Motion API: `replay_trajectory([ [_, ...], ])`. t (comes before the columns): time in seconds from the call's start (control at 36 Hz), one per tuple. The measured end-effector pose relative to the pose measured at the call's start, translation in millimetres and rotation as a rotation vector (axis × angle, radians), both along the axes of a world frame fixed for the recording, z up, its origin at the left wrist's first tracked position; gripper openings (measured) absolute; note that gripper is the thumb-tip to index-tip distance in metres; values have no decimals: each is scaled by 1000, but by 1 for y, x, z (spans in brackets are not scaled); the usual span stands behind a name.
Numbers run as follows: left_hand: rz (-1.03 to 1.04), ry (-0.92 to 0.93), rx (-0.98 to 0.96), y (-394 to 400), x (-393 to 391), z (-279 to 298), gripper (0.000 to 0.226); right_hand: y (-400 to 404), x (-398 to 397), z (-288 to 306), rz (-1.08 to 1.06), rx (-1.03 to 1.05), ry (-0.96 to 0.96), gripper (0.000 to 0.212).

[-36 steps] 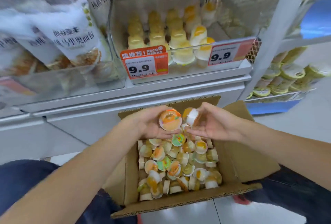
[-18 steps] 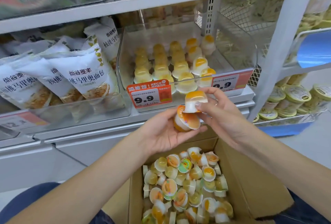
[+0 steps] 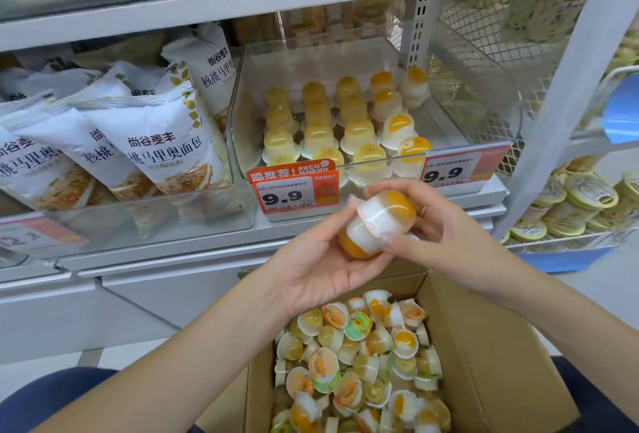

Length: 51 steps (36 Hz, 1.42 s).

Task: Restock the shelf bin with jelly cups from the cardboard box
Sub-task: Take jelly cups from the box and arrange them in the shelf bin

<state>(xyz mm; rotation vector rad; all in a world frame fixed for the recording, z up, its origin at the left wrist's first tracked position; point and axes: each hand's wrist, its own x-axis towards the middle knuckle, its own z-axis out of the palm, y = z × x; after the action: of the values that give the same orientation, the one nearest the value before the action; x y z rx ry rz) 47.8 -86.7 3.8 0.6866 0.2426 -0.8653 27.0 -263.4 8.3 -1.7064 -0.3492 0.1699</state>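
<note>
In the middle of the frame, the left hand (image 3: 313,268) and right hand (image 3: 427,225) hold two jelly cups (image 3: 378,225) together, below the shelf bin (image 3: 477,93) and above the cardboard box (image 3: 491,356).

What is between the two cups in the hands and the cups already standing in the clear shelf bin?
In the head view, the held jelly cups are separated from the binned cups by the bin's clear front wall and its orange 9.9 price tag.

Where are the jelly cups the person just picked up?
In the head view, the two jelly cups sit at centre frame, held between the left hand and right hand, above the cardboard box and just below the shelf bin.
</note>
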Motion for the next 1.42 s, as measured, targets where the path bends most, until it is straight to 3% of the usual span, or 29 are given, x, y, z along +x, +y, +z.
replay_trajectory([
  [0.11, -30, -22, 86, 3, -3, -1, 54, -2, -5, 1, 31, -103, -13, 55],
  [0.28, -105, -53, 12, 6, -7, -1, 63, -5, -4, 4, 54, -165, -23, 56],
  [0.42, -142, -86, 102, 6, -8, -2, 64, -6, -4, 2, 92, -241, -47, 64],
  [0.64, -182, -132, 227, 4, -6, 7, 63, -7, -2, 7, 25, -311, -121, 59],
  [0.72, -203, -258, 442, 2, -2, 23, 56, -21, 7, 25, -59, -360, -151, 57],
  [0.83, -107, -697, 1028, 7, 10, 33, 37, -51, 48, 72, -325, -500, -287, 50],
  [0.92, -21, -949, 1304, 15, 22, 22, 21, -63, 95, 105, -449, -782, -404, 50],
  [1.03, -51, -1106, 1544, 15, 24, 11, 22, -66, 157, 115, -326, -1164, -411, 50],
  [1.17, -45, -1145, 1598, 18, 27, 12, 23, -60, 209, 100, -125, -1552, -269, 58],
  [1.28, -23, -1139, 1601, 21, 30, 17, 18, -63, 227, 81, -35, -1593, -251, 58],
  [1.42, -50, -1169, 1696, 19, 36, 16, 28, -65, 242, 66, -2, -1594, -209, 57],
])
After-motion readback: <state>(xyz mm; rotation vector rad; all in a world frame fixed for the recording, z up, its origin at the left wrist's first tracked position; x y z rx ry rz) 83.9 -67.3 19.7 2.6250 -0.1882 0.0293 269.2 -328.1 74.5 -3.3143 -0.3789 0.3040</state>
